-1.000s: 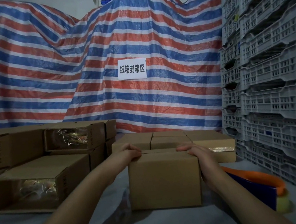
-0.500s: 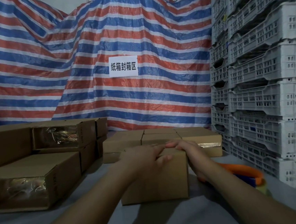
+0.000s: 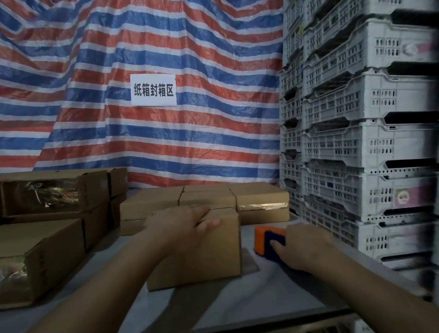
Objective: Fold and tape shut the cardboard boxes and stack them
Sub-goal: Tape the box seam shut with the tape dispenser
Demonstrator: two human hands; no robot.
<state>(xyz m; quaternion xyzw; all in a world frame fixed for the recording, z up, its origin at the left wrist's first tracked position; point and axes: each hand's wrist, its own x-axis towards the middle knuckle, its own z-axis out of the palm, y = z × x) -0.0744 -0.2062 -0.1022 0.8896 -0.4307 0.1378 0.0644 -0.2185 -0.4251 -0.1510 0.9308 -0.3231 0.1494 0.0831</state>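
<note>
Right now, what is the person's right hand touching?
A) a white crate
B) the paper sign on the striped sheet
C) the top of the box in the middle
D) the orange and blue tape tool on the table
D: the right hand rests on the orange and blue tape tool beside the box, which the left hand presses down.

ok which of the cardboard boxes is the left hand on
The front box standing alone mid-table; the left hand presses its top. The other boxes sit untouched behind and to the left.
</note>
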